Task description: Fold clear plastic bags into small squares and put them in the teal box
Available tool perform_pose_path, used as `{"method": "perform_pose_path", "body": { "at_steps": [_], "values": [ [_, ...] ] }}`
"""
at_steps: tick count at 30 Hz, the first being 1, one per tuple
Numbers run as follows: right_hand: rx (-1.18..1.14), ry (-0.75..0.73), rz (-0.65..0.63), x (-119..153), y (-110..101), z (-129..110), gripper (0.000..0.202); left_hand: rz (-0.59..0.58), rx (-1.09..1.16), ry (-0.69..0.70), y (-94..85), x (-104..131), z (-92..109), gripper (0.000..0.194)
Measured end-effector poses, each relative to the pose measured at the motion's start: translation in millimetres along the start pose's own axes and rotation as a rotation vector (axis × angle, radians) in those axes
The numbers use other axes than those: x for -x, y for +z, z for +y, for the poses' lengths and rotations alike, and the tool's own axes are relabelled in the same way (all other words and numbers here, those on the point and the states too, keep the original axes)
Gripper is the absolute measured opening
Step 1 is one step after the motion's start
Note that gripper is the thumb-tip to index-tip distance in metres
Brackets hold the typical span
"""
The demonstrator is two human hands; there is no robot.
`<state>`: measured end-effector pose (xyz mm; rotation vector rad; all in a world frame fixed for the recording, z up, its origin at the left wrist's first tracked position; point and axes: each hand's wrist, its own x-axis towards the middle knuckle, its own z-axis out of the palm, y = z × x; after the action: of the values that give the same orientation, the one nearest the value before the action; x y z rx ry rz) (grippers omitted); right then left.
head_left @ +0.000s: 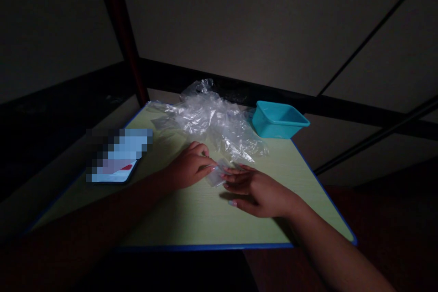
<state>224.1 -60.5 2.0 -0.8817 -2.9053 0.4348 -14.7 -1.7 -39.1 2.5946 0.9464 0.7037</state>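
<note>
A small folded piece of clear plastic point(216, 177) lies on the pale table between my two hands. My left hand point(190, 164) pinches its upper left edge between thumb and forefinger, the other fingers curled in. From the right, my right hand point(258, 189) rests over the plastic's other side, palm down with its fingers stretched out and apart. Just beyond my hands spreads a loose heap of crumpled clear plastic bags point(212, 116), shiny where light catches it.
A turquoise plastic basket point(278, 121) stands at the table's far right edge. On the left lies a phone point(119, 157) with a lit, blurred screen. The table point(191, 228) has a blue rim, and a wall point(232, 23) rises behind it. The surroundings are dim.
</note>
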Motion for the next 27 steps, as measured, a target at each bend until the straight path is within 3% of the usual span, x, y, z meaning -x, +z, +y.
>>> {"method": "perform_pose_path", "body": {
  "at_steps": [7, 14, 17, 21, 24, 27],
  "values": [
    [0.026, 0.052, 0.029, -1, 5, -3, 0.048, -0.020, -0.005, -0.012, -0.2, -1, 0, 0.024],
    [0.021, 0.078, -0.044, -2, 9, -5, 0.065, -0.026, 0.019, -0.015, 0.6, -1, 1, 0.024],
    [0.017, 0.095, -0.063, -2, 8, -5, 0.067, 0.044, 0.075, -0.061, 3.1, -1, 0, 0.024],
    [0.032, 0.111, -0.053, -3, 7, -5, 0.066, 0.183, 0.307, -0.395, -0.7, -6, 6, 0.021],
    [0.059, 0.100, -0.029, -3, 7, -5, 0.064, 0.137, 0.694, -0.751, -10.2, -12, 14, 0.028],
    [0.088, 0.078, -0.007, -3, 7, -5, 0.062, 0.084, 1.037, -0.980, -18.2, -16, 20, 0.038]
  ]
}}
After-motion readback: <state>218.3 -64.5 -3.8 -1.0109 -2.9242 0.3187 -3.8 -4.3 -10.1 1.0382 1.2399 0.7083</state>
